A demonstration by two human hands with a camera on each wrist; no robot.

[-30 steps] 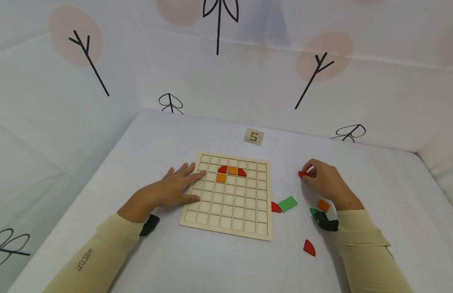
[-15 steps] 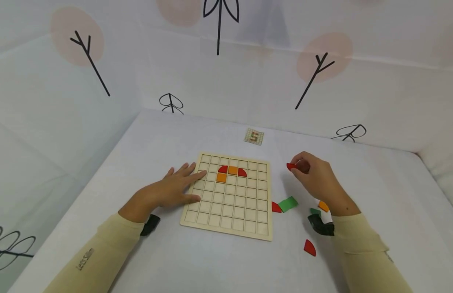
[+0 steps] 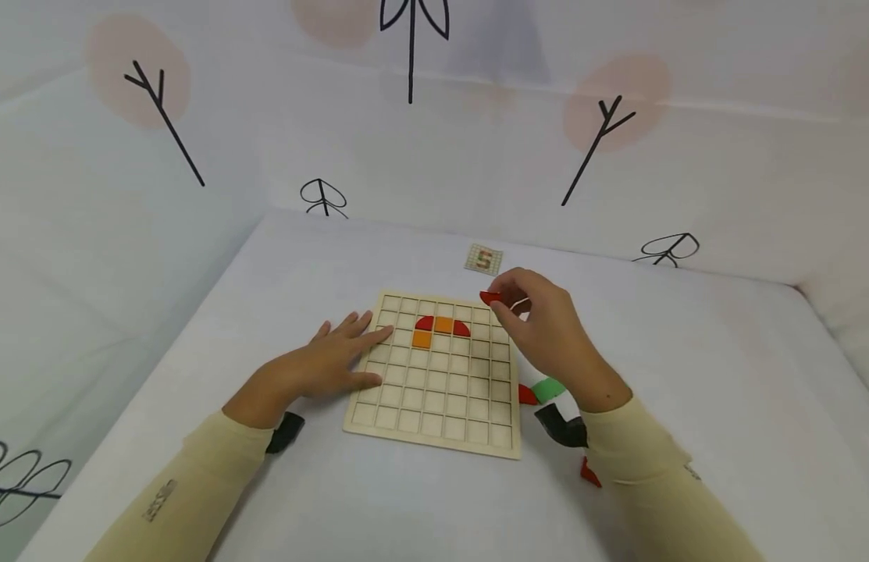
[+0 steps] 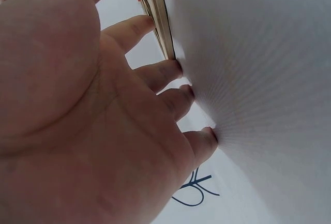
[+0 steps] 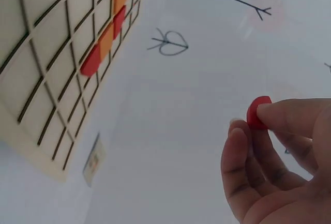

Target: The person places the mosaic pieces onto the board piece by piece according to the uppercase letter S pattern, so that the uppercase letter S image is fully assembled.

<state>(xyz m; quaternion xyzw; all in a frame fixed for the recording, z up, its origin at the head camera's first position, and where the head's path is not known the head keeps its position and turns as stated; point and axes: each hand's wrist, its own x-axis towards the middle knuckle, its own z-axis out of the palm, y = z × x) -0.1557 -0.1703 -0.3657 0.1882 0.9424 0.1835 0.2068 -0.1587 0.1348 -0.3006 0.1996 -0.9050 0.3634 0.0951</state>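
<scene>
Right hand (image 3: 546,328) pinches the red curved-edge tile (image 3: 489,297) above the far right of the grid board (image 3: 434,402); left hand (image 3: 329,364) lies spread across its left edge. Tile appears light, stiff; hold by rim.

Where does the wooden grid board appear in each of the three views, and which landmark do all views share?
Head: wooden grid board, just below centre.
Left wrist: board, top centre, nearly edge-on.
Right wrist: board, upper left, slanted.
Shared landmark: the right hand, pinching a red piece.
</scene>
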